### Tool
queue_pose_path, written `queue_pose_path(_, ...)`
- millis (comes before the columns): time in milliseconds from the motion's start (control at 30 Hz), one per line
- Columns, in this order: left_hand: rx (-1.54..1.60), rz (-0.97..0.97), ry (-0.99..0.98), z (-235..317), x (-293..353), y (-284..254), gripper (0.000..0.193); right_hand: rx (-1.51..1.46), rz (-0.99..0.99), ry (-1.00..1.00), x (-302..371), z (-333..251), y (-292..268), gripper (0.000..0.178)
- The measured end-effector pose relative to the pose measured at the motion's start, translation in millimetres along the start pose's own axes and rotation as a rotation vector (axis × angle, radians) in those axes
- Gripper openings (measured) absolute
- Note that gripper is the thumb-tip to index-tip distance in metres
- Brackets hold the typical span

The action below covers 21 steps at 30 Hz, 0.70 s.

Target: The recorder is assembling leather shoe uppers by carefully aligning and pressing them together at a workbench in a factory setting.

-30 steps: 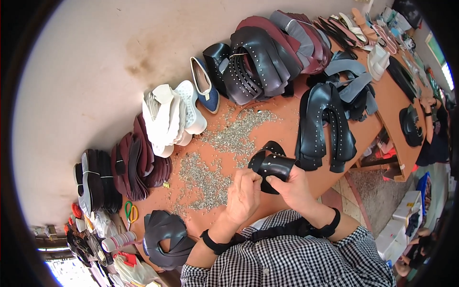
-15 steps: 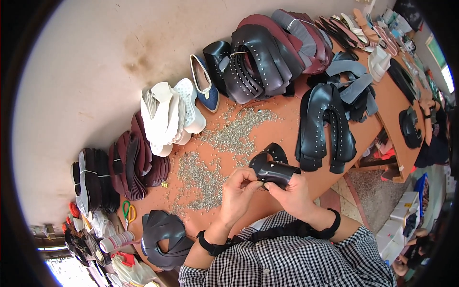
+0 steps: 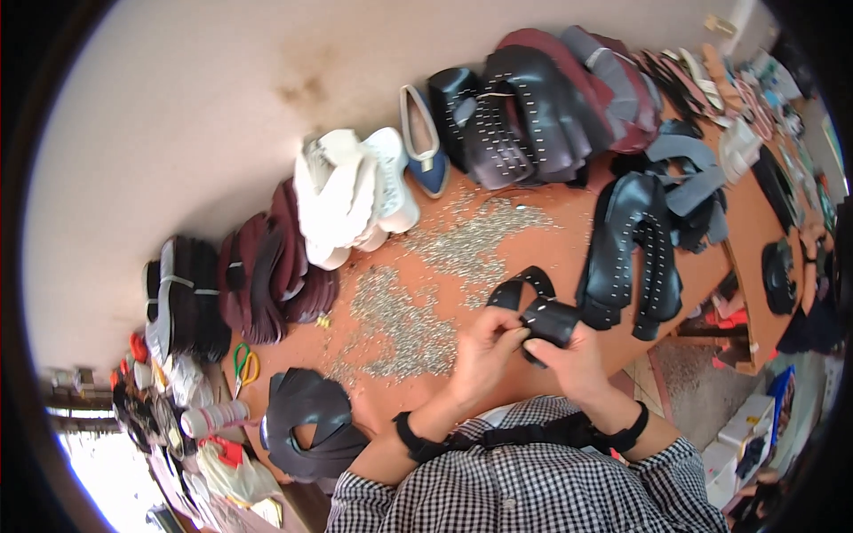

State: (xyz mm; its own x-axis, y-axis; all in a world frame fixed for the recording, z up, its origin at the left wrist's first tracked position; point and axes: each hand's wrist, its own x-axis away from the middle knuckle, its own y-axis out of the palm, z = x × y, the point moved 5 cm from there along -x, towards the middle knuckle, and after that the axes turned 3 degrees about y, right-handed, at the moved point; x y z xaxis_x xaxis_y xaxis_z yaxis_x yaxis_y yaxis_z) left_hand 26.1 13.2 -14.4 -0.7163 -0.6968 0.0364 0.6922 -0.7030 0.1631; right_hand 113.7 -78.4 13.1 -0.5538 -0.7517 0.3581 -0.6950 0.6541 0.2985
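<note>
Both my hands are closed on a curved black shoe upper [image 3: 550, 322], held above the near edge of the table. Thumb and fingers of my left hand [image 3: 484, 349] pinch its left edge. My right hand [image 3: 576, 360] grips the other side, its thumb along the lower edge. One band of the upper loops away beyond the fingers. Whether a stud is between my left fingertips cannot be made out. Small silver studs [image 3: 404, 333] lie scattered just past my hands. Studded black uppers [image 3: 629, 240] are laid in a stack to the right.
Along the wall stand black [image 3: 191, 289] and maroon upper bundles [image 3: 258, 280], white soles [image 3: 391, 182], a blue flat shoe [image 3: 426, 160] and a large studded stack [image 3: 542, 115]. Scissors [image 3: 244, 366] and fanned black uppers [image 3: 306, 413] lie at left. Another person's arm [image 3: 810, 266] shows far right.
The whole view has swung, so table and things sit farther right in the picture, somewhat blurred. My hands keep hold of the black upper, which has tilted slightly.
</note>
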Motion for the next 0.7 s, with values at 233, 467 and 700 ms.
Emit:
queue_pose_path(233, -0.341, -0.059, 0.126, -23, -26, -35, 0.01, -0.214, 0.201, 0.055, -16, 13, -39, 0.028)
queue_pose_path(467, -0.966, 0.118, 0.121, -54, -24, -132, 0.011, -0.147, 0.349, -0.181, -3, -42, -64, 0.018)
queue_pose_path(700, -1.118, 0.01, 0.113, -73, -27, -100, 0.007, -0.125, 0.231, -0.064, -11, -33, -52, 0.02)
